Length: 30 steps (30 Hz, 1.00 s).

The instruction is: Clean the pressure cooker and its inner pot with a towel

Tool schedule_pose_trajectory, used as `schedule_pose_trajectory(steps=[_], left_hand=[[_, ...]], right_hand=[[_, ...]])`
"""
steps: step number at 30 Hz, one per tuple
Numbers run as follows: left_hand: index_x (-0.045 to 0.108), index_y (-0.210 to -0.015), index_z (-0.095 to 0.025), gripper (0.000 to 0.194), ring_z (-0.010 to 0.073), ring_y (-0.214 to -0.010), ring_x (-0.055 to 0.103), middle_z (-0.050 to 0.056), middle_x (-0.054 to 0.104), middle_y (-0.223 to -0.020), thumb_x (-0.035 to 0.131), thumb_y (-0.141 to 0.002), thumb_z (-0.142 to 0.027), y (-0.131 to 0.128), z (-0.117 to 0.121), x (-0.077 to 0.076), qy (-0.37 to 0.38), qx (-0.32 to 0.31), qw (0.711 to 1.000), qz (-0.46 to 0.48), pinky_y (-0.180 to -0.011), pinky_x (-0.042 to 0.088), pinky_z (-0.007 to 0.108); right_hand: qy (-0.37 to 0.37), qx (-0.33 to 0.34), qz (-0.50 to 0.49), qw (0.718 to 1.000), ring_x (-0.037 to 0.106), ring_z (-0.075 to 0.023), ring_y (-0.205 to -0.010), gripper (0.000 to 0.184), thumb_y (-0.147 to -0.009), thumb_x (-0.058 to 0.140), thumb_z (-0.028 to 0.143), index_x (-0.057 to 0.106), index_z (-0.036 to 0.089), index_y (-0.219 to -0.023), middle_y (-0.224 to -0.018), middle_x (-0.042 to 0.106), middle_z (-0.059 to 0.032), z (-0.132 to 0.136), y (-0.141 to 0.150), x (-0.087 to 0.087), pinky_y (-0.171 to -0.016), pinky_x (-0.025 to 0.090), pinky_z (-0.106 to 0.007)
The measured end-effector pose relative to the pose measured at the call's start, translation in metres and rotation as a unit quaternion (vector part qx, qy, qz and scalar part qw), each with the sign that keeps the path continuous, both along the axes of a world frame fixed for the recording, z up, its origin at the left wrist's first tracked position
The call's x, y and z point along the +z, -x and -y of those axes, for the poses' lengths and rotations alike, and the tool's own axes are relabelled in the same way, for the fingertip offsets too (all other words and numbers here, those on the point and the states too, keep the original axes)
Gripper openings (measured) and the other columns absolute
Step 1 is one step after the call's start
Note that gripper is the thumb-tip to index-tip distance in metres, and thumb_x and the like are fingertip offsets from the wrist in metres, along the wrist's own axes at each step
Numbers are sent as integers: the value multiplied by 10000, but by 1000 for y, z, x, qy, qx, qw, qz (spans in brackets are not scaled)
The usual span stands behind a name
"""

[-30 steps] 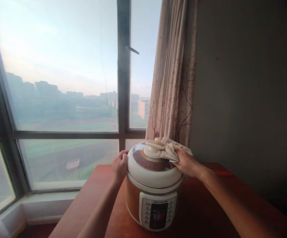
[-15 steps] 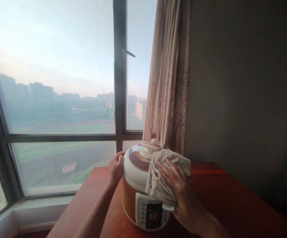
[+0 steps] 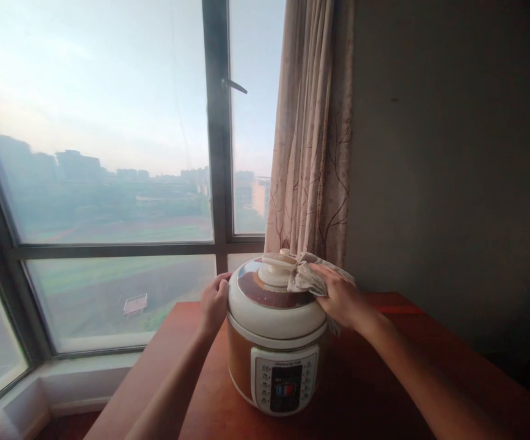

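Note:
An electric pressure cooker (image 3: 265,333) stands on the table, with a cream lid, an orange-brown body and a control panel facing me. My left hand (image 3: 214,300) grips the left side of its lid, the fingertips partly hidden behind the edge. On the lid's right side, my right hand (image 3: 338,295) presses a bunched beige cloth (image 3: 308,280) against the surface, close to the lid's handle (image 3: 279,264). Part of the cloth hangs out beyond the fingers at the back and below the palm.
The reddish-brown wooden table (image 3: 384,373) extends to both sides of the cooker. Behind it are a large window (image 3: 109,201) on the left, a patterned curtain (image 3: 313,134) in the middle and a dark wall (image 3: 448,171) on the right.
My right hand has slid the cloth up and back from the lid's front right, uncovering the front rim and the whole panel. The cloth is more bunched. My left hand keeps its hold.

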<state>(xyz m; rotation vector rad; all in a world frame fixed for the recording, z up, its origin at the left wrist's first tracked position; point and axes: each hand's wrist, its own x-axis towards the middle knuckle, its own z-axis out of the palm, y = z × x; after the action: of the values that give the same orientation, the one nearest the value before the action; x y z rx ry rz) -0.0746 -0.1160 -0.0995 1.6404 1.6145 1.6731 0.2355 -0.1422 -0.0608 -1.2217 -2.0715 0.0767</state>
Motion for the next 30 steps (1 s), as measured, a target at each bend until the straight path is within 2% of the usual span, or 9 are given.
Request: schedule_pose_trajectory(steps=[3, 6, 9, 12, 15, 19, 25, 27, 30], left_hand=[[771, -1002, -167, 467, 258, -911, 677, 61, 783, -958, 381, -797, -323, 0, 1, 0, -1, 0, 1000, 0, -770, 472, 306], [774, -1008, -169, 472, 259, -908, 677, 62, 783, -961, 382, -795, -321, 0, 0, -1, -4, 3, 1000, 3, -768, 475, 307], [777, -1000, -163, 470, 259, -891, 680, 68, 784, -966, 388, -789, -319, 0, -1, -2, -6, 4, 1000, 7, -755, 480, 306], [780, -986, -161, 465, 257, -871, 685, 69, 786, -949, 391, -783, -316, 0, -3, -4, -9, 3, 1000, 11, -735, 487, 302], [777, -982, -165, 462, 256, -874, 690, 68, 786, -941, 390, -782, -316, 0, -4, -5, -15, 0, 1000, 15, -737, 491, 301], [779, -935, -173, 449, 261, -877, 691, 69, 785, -925, 389, -765, -314, 0, -4, -5, -18, 1, 1000, 18, -739, 485, 305], [757, -899, -177, 414, 267, -892, 687, 79, 779, -922, 390, -768, -317, 0, -4, -7, -20, -3, 999, 30, -751, 485, 318], [751, -908, -178, 406, 266, -899, 687, 82, 778, -940, 395, -773, -319, 0, -5, -8, -20, -9, 999, 35, -764, 492, 323], [741, -916, -175, 394, 266, -913, 684, 83, 774, -951, 404, -780, -325, -1, -6, -6, -21, -19, 999, 43, -791, 504, 333]], right_hand=[[75, -9, -38, 996, 588, -266, -1256, 473, -840, 619, 200, 633, 186, -1312, -1339, 658, -75, -44, -8, 6, -1109, 425, -405], [124, -25, -36, 991, 700, -238, -1023, 234, -921, 606, 269, 725, 168, -1095, -1107, 754, -50, -81, -7, 13, -926, 551, -347], [160, -79, -19, 984, 703, -208, -895, 223, -946, 636, 342, 699, 142, -1022, -1017, 731, -42, -105, 4, 18, -817, 581, -367], [160, -109, -4, 981, 689, -190, -865, 269, -948, 640, 395, 675, 144, -1037, -1015, 707, -45, -111, 16, 21, -789, 576, -373], [126, -94, 0, 988, 705, -235, -871, 263, -913, 652, 393, 716, 154, -999, -1003, 746, -96, -95, 23, 23, -789, 551, -351], [55, -49, -1, 997, 643, -247, -1149, 274, -895, 599, 315, 709, 230, -1132, -1184, 729, -76, -59, 23, 21, -964, 479, -322], [-10, -50, -13, 999, 526, -310, -1307, 389, -844, 588, 247, 668, 194, -1221, -1309, 654, -126, -1, 27, 0, -1120, 379, -449], [-54, -54, -36, 996, 478, -318, -1352, 509, -789, 584, 168, 619, 207, -1296, -1354, 621, -121, 26, 38, -10, -1150, 348, -480], [-101, -28, -56, 993, 415, -320, -1398, 848, -627, 545, 33, 474, 221, -1451, -1464, 534, -96, 67, 65, -22, -1185, 304, -512]])
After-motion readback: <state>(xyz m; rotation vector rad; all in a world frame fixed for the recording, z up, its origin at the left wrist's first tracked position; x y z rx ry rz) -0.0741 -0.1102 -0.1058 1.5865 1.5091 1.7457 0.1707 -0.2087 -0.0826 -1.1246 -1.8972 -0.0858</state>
